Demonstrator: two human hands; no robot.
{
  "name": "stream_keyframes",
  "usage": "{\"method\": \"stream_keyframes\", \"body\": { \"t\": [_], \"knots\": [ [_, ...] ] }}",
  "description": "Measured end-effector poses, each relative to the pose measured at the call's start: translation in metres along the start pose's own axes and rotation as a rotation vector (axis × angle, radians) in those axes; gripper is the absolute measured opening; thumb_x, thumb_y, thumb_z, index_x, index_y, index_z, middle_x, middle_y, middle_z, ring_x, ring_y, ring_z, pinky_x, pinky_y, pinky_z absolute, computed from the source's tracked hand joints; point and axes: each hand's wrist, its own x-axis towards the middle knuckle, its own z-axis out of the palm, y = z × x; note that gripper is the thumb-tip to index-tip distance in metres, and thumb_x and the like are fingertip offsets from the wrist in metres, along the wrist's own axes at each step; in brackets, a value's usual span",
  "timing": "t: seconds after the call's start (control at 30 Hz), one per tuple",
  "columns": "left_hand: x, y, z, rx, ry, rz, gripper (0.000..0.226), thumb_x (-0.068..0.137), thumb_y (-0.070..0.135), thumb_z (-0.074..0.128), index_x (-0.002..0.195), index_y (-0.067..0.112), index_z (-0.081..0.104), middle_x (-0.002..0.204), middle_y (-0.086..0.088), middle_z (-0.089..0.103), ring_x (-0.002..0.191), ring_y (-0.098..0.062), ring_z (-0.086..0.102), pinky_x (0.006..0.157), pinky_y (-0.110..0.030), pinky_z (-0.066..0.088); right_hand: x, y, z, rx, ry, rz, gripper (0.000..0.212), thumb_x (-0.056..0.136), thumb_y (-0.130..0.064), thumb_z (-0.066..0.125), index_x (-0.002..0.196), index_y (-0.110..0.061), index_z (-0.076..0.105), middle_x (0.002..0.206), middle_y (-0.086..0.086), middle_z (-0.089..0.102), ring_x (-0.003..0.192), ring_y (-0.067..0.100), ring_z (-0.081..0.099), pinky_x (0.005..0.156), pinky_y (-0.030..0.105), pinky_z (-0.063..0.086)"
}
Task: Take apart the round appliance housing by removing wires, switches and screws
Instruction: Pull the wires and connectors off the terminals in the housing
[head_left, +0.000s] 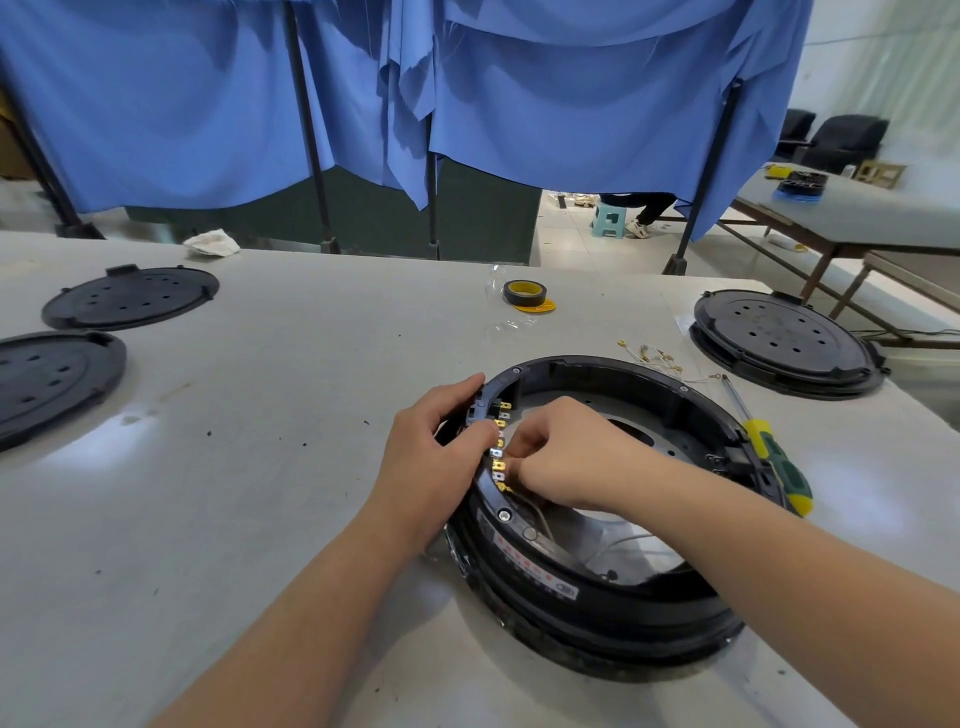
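Hands are busy at the left rim of the round black housing (597, 597), which sits on the gray table (260, 467) in the lower right of the frame. I see my left hand (436, 447) curled round the outside of the rim, holding the part steady. My right hand (566, 457) reaches inside, and its fingers (511, 457) are bent in a pinch at the row of small gold and silver switch tabs (500, 452). I cannot tell which tab the pinch is on, because the fingers hide it. How far along am I? I think about the middle. A small pile of loose wires (652, 357) lies on the table just past the far rim, so some wires look to be out already. Pale wires (618, 545) still curl inside the housing near the bottom. Screws (504, 515) still sit in the rim too, so those are left to do. The switch tabs are still in place. A screwdriver (774, 457) with a yellow and green handle lies beside the right side of the housing. Black round covers (130, 296) lie at the left and right of the frame. A roll of black tape (524, 292) sits near the middle, further back.
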Motion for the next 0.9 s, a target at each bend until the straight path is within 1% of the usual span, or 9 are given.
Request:
{"method": "stream_keyframes", "body": {
  "t": [0.13,0.23,0.3,0.4,0.5,0.57,0.63,0.73,0.9],
  "knots": [
    [0.0,0.0,0.001,-0.024,-0.007,-0.009,0.046,0.082,0.0,0.062,0.122,0.024,0.064,0.111,0.013,0.068,0.101,0.002,0.063,0.088,-0.018,0.051,0.001,0.002,-0.002,-0.013,-0.001,-0.03,0.023,0.082,-0.025,0.065,0.059,-0.024,0.062,0.067,-0.004,0.065,0.06,0.008,0.056,0.052,0.02,0.04],
    [-0.001,0.0,0.001,-0.03,-0.006,-0.007,0.046,0.083,0.0,0.062,0.123,0.023,0.063,0.112,0.011,0.067,0.101,0.0,0.064,0.088,-0.02,0.051,0.002,0.003,-0.004,0.026,-0.02,-0.047,0.022,0.082,-0.023,0.067,0.06,-0.023,0.063,0.063,-0.002,0.066,0.058,0.011,0.059,0.055,0.022,0.045],
    [-0.001,0.0,0.002,-0.033,-0.001,-0.003,0.046,0.083,0.0,0.062,0.123,0.023,0.063,0.111,0.011,0.067,0.1,0.001,0.064,0.085,-0.017,0.051,0.001,0.005,-0.005,0.135,-0.053,-0.052,0.017,0.083,-0.018,0.068,0.067,-0.022,0.064,0.057,-0.001,0.066,0.053,0.013,0.06,0.058,0.027,0.053],
    [-0.001,0.0,0.002,-0.044,0.003,-0.005,0.046,0.083,0.0,0.061,0.122,0.023,0.064,0.11,0.011,0.068,0.096,0.002,0.065,0.079,-0.011,0.051,-0.004,0.006,-0.008,0.225,-0.075,-0.093,0.012,0.085,-0.014,0.066,0.077,-0.016,0.058,0.059,0.004,0.068,0.051,0.014,0.062,0.059,0.03,0.055],
    [-0.002,0.0,0.002,-0.051,0.011,-0.005,0.045,0.082,0.0,0.062,0.121,0.022,0.065,0.108,0.012,0.069,0.093,0.004,0.065,0.076,-0.01,0.051,-0.011,0.003,-0.015,0.124,-0.155,-0.136,0.009,0.081,-0.016,0.067,0.076,-0.022,0.061,0.064,0.002,0.069,0.056,0.013,0.063,0.064,0.032,0.056],
    [-0.002,-0.001,0.002,-0.042,0.013,-0.006,0.045,0.082,0.0,0.062,0.121,0.022,0.065,0.109,0.01,0.069,0.096,0.001,0.065,0.08,-0.014,0.053,-0.016,0.0,-0.015,0.01,-0.178,-0.16,0.008,0.078,-0.021,0.067,0.073,-0.027,0.062,0.062,-0.005,0.066,0.055,0.008,0.06,0.059,0.026,0.051],
    [-0.002,0.0,0.002,-0.037,0.011,-0.01,0.045,0.082,0.001,0.062,0.122,0.023,0.064,0.111,0.009,0.069,0.099,-0.001,0.065,0.081,-0.016,0.052,-0.02,-0.001,-0.011,-0.076,-0.112,-0.188,0.011,0.078,-0.023,0.065,0.068,-0.028,0.061,0.059,-0.008,0.062,0.05,0.0,0.054,0.055,0.021,0.045],
    [-0.002,0.0,0.002,-0.028,0.011,-0.013,0.046,0.082,0.001,0.062,0.122,0.024,0.064,0.112,0.01,0.068,0.1,-0.001,0.064,0.085,-0.017,0.053,-0.021,-0.001,-0.002,-0.131,0.004,-0.225,0.023,0.079,-0.023,0.063,0.057,-0.029,0.056,0.052,-0.011,0.056,0.048,-0.001,0.05,0.053,0.019,0.039],
    [-0.002,0.001,0.002,-0.019,0.005,-0.012,0.046,0.082,0.0,0.062,0.123,0.022,0.063,0.114,0.007,0.068,0.104,-0.004,0.063,0.092,-0.025,0.051,-0.02,0.004,0.001,-0.132,0.034,-0.208,0.026,0.079,-0.024,0.067,0.056,-0.032,0.057,0.048,-0.012,0.055,0.043,-0.002,0.05,0.05,0.019,0.038]
  ]
}}
